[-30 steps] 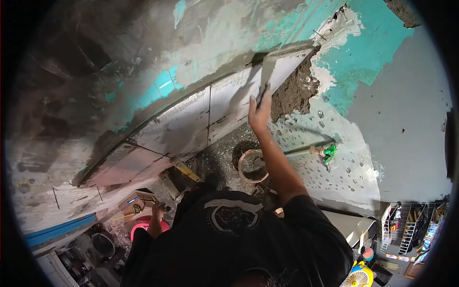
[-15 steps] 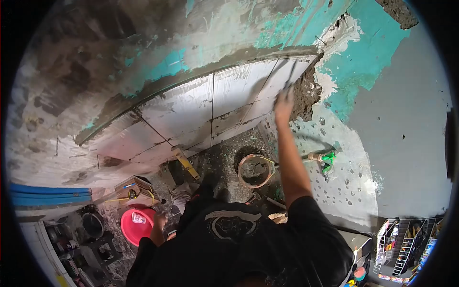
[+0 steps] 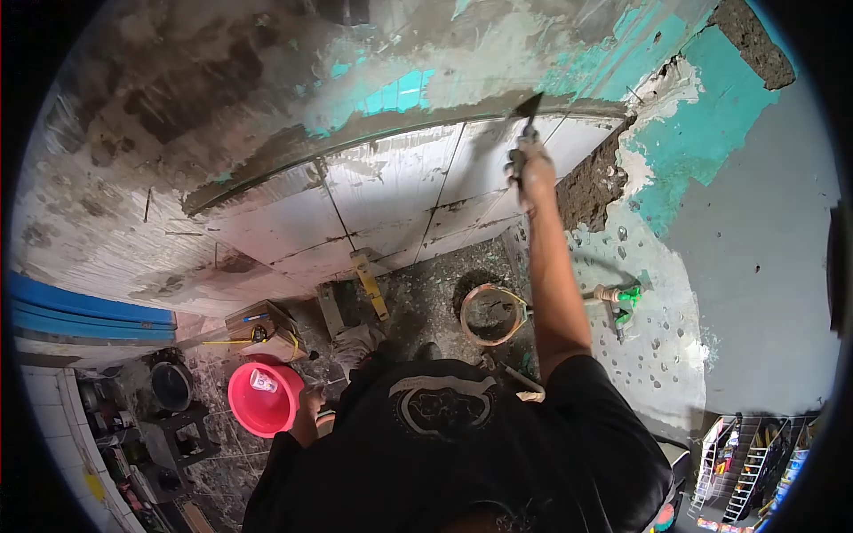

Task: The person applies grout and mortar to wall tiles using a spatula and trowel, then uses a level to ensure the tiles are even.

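Note:
My right hand [image 3: 537, 176] is closed round the handle of a pointed trowel [image 3: 529, 108], whose blade lies over the mortar edge [image 3: 471, 113] along the top of the white wall tiles [image 3: 382, 178]. Low at the left, my left hand [image 3: 310, 401] hangs beside the pink basin [image 3: 286, 410]; its fingers look curled, and I cannot make out whether anything is in them. A white cup [image 3: 263, 380] lies in the basin.
A yellow level [image 3: 370, 286] leans by the tiles. A round bucket [image 3: 491, 314] stands on the floor, near a green tap [image 3: 629, 294] on the right wall. A cardboard box [image 3: 267, 332], black bucket [image 3: 171, 385] and hollow block [image 3: 185, 437] are at the left.
The trowel has moved left along the tiles' top edge, and its blade now shows clearly. The view has shifted, with the tiles and bucket appearing further right.

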`<state>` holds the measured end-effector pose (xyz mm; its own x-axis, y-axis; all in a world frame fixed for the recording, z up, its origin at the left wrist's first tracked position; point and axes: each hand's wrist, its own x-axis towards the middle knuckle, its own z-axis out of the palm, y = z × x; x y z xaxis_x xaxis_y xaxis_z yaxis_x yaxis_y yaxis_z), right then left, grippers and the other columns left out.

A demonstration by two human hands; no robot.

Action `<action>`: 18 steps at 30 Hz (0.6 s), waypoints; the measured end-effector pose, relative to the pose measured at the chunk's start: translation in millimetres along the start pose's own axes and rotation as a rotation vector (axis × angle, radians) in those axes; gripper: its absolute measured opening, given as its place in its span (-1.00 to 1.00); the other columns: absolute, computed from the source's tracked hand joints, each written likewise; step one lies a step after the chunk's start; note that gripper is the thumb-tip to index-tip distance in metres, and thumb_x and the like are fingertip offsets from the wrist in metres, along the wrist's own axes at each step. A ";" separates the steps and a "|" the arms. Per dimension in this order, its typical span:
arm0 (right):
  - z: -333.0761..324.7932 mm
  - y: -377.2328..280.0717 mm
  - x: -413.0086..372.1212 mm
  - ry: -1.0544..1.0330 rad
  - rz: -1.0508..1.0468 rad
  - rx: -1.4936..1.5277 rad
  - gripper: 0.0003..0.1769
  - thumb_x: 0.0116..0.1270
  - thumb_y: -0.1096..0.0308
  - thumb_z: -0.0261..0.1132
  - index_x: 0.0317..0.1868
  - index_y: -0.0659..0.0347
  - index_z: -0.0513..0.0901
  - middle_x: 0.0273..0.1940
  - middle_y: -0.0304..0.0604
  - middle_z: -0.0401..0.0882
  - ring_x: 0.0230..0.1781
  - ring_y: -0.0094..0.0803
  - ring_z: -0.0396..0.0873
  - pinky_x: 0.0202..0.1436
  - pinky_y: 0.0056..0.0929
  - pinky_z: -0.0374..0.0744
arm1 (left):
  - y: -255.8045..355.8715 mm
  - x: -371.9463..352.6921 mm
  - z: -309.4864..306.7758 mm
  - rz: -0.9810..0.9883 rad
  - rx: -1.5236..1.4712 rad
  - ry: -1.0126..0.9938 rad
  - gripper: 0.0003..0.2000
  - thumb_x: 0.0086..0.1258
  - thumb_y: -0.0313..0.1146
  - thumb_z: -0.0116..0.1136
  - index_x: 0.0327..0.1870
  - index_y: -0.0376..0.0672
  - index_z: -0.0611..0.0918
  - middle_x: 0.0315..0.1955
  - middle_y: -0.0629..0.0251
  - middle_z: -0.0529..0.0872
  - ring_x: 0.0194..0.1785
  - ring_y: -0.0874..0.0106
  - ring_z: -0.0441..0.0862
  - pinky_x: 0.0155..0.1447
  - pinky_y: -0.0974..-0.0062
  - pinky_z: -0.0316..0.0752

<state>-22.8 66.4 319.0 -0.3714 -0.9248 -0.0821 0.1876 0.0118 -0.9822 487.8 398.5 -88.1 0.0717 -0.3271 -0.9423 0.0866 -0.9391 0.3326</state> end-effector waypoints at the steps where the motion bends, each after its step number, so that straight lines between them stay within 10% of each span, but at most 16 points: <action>1: 17.9 3.3 -16.3 -0.015 0.006 0.030 -0.67 0.28 0.24 0.08 0.00 0.19 0.38 -0.57 -0.28 0.35 -0.67 -0.58 0.34 -0.75 -0.65 0.26 | 14.0 -17.4 6.4 0.063 -0.038 0.056 -0.93 0.23 -0.36 0.05 -0.44 -0.07 0.48 -0.67 0.41 0.42 -0.70 0.42 0.41 -0.70 0.54 0.26; 3: 56.1 9.0 -50.2 0.006 0.046 0.105 -0.80 0.27 0.22 0.14 -0.32 0.19 0.45 -0.61 -0.25 0.40 -0.75 -0.56 0.35 -0.77 -0.63 0.26 | 47.5 -57.9 19.9 0.194 -0.108 0.162 -0.92 0.23 -0.34 0.06 -0.45 -0.07 0.49 -0.72 0.40 0.39 -0.75 0.41 0.37 -0.73 0.52 0.19; 5: 80.0 21.9 -75.9 -0.138 0.091 0.135 -0.43 0.25 0.36 0.12 0.28 0.18 0.21 -0.52 -0.25 0.41 -0.73 -0.56 0.34 -0.77 -0.63 0.28 | 57.5 -60.4 7.6 0.214 -0.017 0.207 -0.90 0.20 -0.33 0.07 -0.46 -0.13 0.52 -0.73 0.31 0.40 -0.72 0.38 0.40 -0.72 0.45 0.20; 8: 102.1 39.3 -105.8 -0.167 0.071 0.246 -0.35 0.26 0.38 0.11 0.35 0.05 0.12 -0.48 -0.26 0.43 -0.73 -0.59 0.31 -0.74 -0.65 0.29 | 47.3 -0.1 -41.4 0.249 0.190 0.234 -0.87 0.18 -0.32 0.07 -0.50 -0.15 0.53 -0.72 0.29 0.42 -0.68 0.37 0.44 -0.68 0.40 0.26; 12: 88.9 70.1 -102.2 -0.066 -0.353 -0.114 -0.35 0.28 0.42 0.08 0.36 0.16 0.06 -0.37 -0.18 0.45 -0.60 -0.66 0.33 -0.61 -0.70 0.35 | 43.8 33.7 -69.1 0.443 0.159 0.196 -0.84 0.14 -0.33 0.05 -0.61 -0.14 0.49 -0.73 0.38 0.41 -0.69 0.47 0.37 -0.62 0.47 0.25; 15: 65.0 112.1 -38.1 0.144 -1.080 -0.796 -0.30 0.24 0.35 0.16 0.33 0.27 0.05 -0.07 0.19 0.47 -0.19 -0.03 0.51 -0.16 -0.25 0.48 | 50.0 0.0 -61.2 0.401 0.033 0.136 -0.87 0.12 -0.38 0.02 -0.62 -0.12 0.48 -0.71 0.46 0.42 -0.67 0.56 0.35 -0.62 0.56 0.23; 18: 56.6 123.5 -42.9 -0.010 -0.512 -1.107 -0.30 0.20 0.35 0.14 0.34 0.18 0.08 0.04 0.36 0.36 -0.10 0.17 0.47 -0.08 -0.22 0.51 | 49.4 -36.4 -49.3 0.318 0.012 0.227 -0.92 0.13 -0.37 0.04 -0.52 -0.11 0.52 -0.71 0.47 0.41 -0.70 0.61 0.30 -0.63 0.63 0.18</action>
<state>67.8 86.0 210.8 -0.1674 -0.9202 0.3539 -0.8566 -0.0420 -0.5143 538.5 369.2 -35.5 0.3110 -0.5714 -0.7594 0.0135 -0.7963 0.6047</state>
